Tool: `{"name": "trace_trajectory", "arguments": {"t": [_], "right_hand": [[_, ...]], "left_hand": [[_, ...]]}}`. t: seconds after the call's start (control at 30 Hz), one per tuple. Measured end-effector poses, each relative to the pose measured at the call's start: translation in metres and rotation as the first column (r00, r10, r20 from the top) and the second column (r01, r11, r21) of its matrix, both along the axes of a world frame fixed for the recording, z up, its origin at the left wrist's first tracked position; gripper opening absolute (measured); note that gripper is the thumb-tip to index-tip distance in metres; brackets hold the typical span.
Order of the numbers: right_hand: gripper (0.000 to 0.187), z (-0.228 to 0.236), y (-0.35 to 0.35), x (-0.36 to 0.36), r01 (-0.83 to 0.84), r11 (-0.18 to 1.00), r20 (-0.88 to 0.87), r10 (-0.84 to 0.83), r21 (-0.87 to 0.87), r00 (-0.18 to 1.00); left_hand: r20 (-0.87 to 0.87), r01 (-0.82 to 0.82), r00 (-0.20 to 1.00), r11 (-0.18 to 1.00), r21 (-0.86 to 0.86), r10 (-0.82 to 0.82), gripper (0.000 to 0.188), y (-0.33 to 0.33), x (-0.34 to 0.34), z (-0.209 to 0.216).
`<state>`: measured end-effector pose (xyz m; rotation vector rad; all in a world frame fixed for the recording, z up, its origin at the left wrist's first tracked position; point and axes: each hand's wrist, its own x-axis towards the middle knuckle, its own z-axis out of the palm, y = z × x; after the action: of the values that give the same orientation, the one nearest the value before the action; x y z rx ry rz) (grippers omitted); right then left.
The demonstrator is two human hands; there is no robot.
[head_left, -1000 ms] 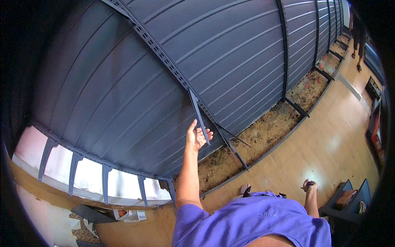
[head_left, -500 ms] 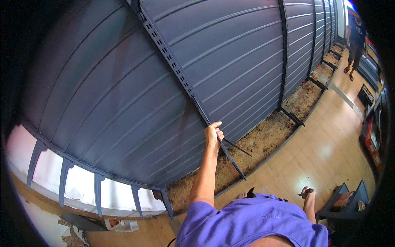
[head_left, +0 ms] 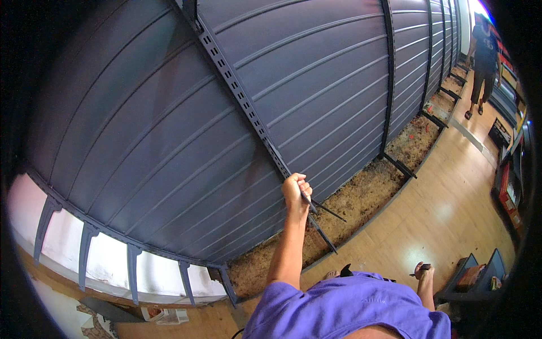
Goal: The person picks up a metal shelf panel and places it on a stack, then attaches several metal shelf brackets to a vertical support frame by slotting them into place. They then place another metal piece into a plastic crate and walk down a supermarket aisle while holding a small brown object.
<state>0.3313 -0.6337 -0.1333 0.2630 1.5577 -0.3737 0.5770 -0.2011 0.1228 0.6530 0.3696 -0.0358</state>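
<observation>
My left hand (head_left: 296, 191) is closed in a fist in front of a dark grey slotted upright (head_left: 240, 93). A dark metal bar (head_left: 308, 203), apparently a shelf bracket, pokes out below the fist; the rest of it is hidden by my fingers. Two thin base legs (head_left: 324, 234) stick out at the foot of the upright, just beyond the hand. Down at my right side, my right hand (head_left: 422, 270) is closed around a small dark object (head_left: 426, 266), too small to tell its kind. Grey ribbed back panels (head_left: 322, 85) stand on both sides of the upright.
A dirty, debris-strewn strip (head_left: 355, 198) runs along the panels' foot, crossed by dark base legs (head_left: 400, 165). Several brackets (head_left: 87, 254) project at the left. Wood-look flooring (head_left: 418, 209) lies to the right, with a dark shelf unit (head_left: 480, 277). Another person (head_left: 484, 56) stands at the far right.
My left hand has moved slightly down and toward me, its fingers now curled into a fist with the bar's end showing below. The other person has come closer along the aisle.
</observation>
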Motion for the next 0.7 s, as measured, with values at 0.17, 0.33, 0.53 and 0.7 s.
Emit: {"name": "trace_trajectory", "arguments": {"t": [0.17,0.33,0.53,0.7], "right_hand": [[0.015,-0.017,0.019,-0.003,-0.024,0.925,0.161,0.091,-0.379,0.983],[0.014,0.043,0.031,0.018,-0.163,0.972,0.114,0.184,-0.17,0.976],[0.017,0.035,0.023,0.029,-0.149,0.979,0.169,0.172,-0.141,0.97],[0.018,0.026,0.015,0.028,-0.135,0.974,0.118,0.158,-0.184,0.98]], "left_hand": [[0.005,-0.003,1.0,0.998,0.067,0.003,0.023,0.0,-0.003,-0.002],[0.006,-0.088,0.996,0.986,0.14,0.088,0.024,-0.01,-0.001,-0.014],[0.043,0.141,0.989,0.988,-0.057,-0.138,0.019,0.016,0.006,0.012],[-0.05,0.225,0.971,0.962,-0.153,-0.235,0.02,0.021,0.012,0.06]]}}
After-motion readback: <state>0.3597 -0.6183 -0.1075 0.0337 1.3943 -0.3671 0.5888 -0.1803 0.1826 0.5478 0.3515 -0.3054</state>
